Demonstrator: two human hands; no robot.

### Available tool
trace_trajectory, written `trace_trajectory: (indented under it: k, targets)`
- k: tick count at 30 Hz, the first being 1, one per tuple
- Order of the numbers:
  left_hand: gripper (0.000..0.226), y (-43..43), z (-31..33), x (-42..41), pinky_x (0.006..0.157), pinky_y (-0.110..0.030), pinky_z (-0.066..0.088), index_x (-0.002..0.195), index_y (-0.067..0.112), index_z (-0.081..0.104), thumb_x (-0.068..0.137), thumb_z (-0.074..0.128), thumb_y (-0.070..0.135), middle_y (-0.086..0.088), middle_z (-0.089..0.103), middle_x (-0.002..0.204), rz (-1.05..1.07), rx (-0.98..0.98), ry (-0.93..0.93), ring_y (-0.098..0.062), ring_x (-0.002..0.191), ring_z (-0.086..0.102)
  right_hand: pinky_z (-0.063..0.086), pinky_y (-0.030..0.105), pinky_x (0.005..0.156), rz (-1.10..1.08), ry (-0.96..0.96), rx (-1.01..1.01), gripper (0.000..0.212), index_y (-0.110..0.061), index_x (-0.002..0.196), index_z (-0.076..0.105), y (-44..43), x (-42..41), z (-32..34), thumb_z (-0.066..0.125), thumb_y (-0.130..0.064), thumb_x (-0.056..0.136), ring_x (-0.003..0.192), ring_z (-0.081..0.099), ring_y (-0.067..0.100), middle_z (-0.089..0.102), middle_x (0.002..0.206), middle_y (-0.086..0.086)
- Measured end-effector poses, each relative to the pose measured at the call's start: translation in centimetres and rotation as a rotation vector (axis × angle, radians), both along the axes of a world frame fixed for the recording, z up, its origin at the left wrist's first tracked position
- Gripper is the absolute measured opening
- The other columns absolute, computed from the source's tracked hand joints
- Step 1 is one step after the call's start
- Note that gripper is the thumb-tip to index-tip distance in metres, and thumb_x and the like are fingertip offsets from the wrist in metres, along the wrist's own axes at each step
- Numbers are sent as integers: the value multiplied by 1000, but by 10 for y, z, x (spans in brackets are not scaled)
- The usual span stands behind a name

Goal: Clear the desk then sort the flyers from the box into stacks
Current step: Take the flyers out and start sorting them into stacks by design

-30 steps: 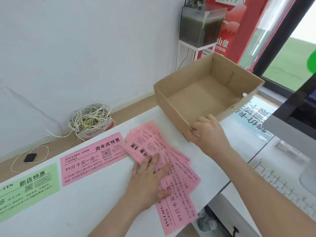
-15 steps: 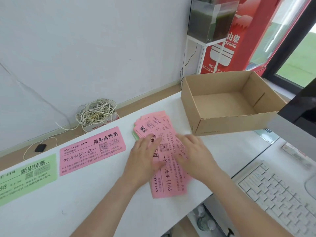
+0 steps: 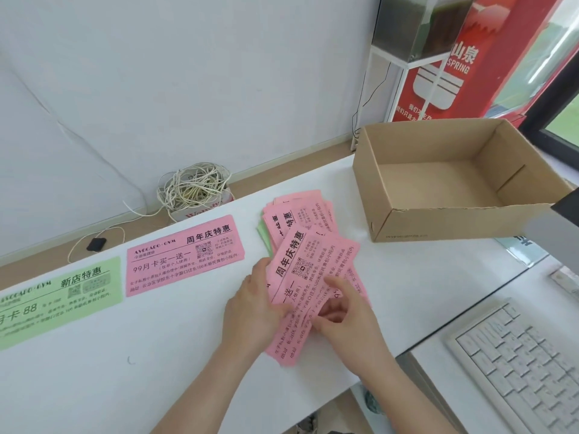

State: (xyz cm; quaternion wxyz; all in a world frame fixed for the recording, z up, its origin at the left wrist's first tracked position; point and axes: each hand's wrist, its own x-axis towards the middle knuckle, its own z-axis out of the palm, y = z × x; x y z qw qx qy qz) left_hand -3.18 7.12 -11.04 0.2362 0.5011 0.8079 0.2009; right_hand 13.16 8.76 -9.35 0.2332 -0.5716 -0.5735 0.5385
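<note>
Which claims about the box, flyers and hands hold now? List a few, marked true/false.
1. The box is empty. True.
2. Both hands hold flyers. True: left hand and right hand hold pink flyers.
3. The green flyer lies right of the lone pink one. False: the green flyer lies left of the lone pink flyer.
4. The keyboard sits in the box. False: the keyboard lies on a desk surface, apart from the box.
</note>
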Motion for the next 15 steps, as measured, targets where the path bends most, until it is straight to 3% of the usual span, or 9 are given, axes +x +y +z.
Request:
trace_trajectory:
  k: [3, 6, 8, 12, 15]
  targets:
    - [50, 2, 6, -16, 70, -31, 50, 117, 39, 48, 76, 71, 20, 18, 65, 88, 24, -30, -74, -13, 83, 63, 54, 23, 73, 45, -14, 35, 56, -41, 125, 45, -4, 1, 2, 69, -13, 82, 74, 66, 6, 68, 86, -5]
    - [14, -1, 11, -30, 69, -32, 51, 85, 26, 64, 77, 65, 15, 12, 65, 78, -41, -48, -9, -12, 77, 61, 56, 30, 70, 6, 16, 48, 40, -36, 117, 45, 7, 8, 8, 66, -18, 87, 71, 70, 9, 69, 94, -4]
    - [13, -5, 10, -38, 70, -27, 47, 75, 27, 64, 80, 67, 15, 13, 62, 79, -126, -61, -3, -6, 78, 57, 58, 37, 66, -89, 105, 9, 37, -31, 115, 43, 20, 9, 11, 65, -17, 88, 70, 71, 18, 69, 95, 1]
    - [18, -15, 1, -47, 77, -24, 41, 75, 25, 66, 79, 69, 8, 20, 60, 90, -284, -23, 56, -8, 91, 50, 56, 38, 71, -205, 0, 53, 50, -29, 126, 41, 51, 8, 8, 68, -15, 86, 73, 68, 16, 71, 79, 1]
    - [16, -17, 3, -43, 88, -14, 33, 83, 23, 70, 80, 69, 7, 33, 45, 104, -301, 29, 36, 1, 105, 42, 54, 33, 63, -135, 36, 12, 31, -23, 111, 67, 61, 8, 9, 66, -5, 86, 62, 65, 15, 69, 69, -1]
